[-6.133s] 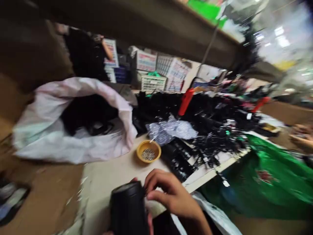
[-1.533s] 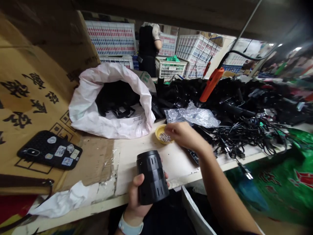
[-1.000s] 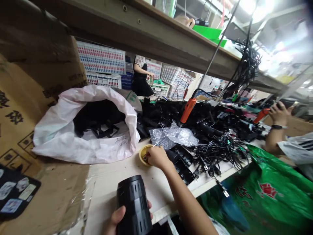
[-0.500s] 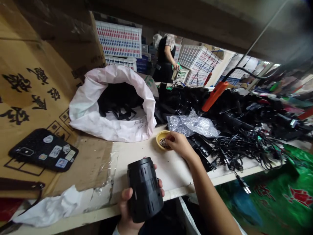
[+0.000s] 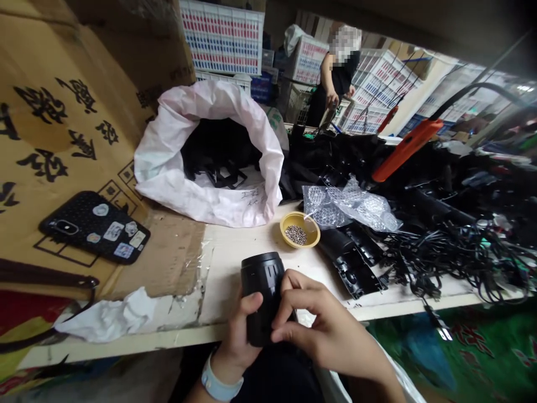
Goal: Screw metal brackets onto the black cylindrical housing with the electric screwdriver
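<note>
My left hand (image 5: 241, 327) is wrapped round a black, slotted cylindrical plastic housing (image 5: 260, 296), held upright over the table's front edge. Thumb and forefinger of my right hand (image 5: 310, 319) are pinched together against the housing's right side; anything between the fingertips is too small or hidden to make out. Beyond the housing stands a small yellow bowl (image 5: 314, 239) containing many small metal screws (image 5: 296, 235). To the right of the bowl lie black plastic shell parts (image 5: 356, 266) with their insides showing.
An orange electric screwdriver (image 5: 406, 151) hangs at the right above heaped black parts and cables (image 5: 419, 257). Bubble wrap (image 5: 352, 207) lies behind the bowl. A white sack (image 5: 205, 207) holds black pieces. At left are a phone (image 5: 96, 226) and crumpled tissue (image 5: 111, 319). A co-worker (image 5: 335, 78) stands behind.
My right hand has left the bowl of screws and come back to the housing's side. The housing, still in my left hand, is more upright. The view has shifted.
</note>
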{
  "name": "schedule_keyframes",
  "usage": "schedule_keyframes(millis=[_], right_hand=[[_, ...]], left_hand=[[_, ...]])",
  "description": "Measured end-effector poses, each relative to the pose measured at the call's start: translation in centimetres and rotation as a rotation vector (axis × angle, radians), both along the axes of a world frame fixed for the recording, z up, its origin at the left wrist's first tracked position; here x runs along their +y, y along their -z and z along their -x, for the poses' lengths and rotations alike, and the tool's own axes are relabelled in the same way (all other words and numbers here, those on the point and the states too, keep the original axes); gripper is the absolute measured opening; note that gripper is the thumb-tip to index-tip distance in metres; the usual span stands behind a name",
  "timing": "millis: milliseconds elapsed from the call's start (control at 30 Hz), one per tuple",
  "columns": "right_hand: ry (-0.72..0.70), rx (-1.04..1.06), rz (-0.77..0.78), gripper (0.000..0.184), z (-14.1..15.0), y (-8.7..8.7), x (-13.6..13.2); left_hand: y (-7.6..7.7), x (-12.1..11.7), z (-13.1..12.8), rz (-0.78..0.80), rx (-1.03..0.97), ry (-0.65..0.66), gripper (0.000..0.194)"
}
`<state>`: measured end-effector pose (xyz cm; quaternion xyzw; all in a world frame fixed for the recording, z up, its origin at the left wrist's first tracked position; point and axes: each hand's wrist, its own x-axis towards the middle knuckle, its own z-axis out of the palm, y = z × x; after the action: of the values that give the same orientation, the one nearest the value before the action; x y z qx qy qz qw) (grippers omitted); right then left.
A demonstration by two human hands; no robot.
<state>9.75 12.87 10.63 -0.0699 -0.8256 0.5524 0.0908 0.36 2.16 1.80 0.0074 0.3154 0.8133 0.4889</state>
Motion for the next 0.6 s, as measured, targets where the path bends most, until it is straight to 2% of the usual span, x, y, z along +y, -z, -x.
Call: schedule_keyframes(millis=[167,300,433,500,600], right_hand=[[0.023,-0.030,0.062,0.016,0.1,0.5,-0.2],[0.108,-0.055,0.143,0.017,0.2,0.7,-0.8],[0.190,-0.071,0.193,0.015,0.4,1.0,-1.6],[0.245,-0.061,0.197,0.017,0.7,1.3,-2.0],[0.307,-0.071,0.154,0.024,1.5,2.1,-2.3]], left_hand=[[-0.1,0.1,-0.2,0.033,0.046,-0.048,0.038],[-0.2,0.2,-0.2,0.052,0.070,-0.089,0.034],[0.0,0.0,-0.1,0.064,0.070,-0.100,0.043],[0.2,-0.1,-0.2,0.056,0.052,-0.064,0.041],[0.8,-0.1,-0.1,-0.046,-0.043,0.068,0.035]])
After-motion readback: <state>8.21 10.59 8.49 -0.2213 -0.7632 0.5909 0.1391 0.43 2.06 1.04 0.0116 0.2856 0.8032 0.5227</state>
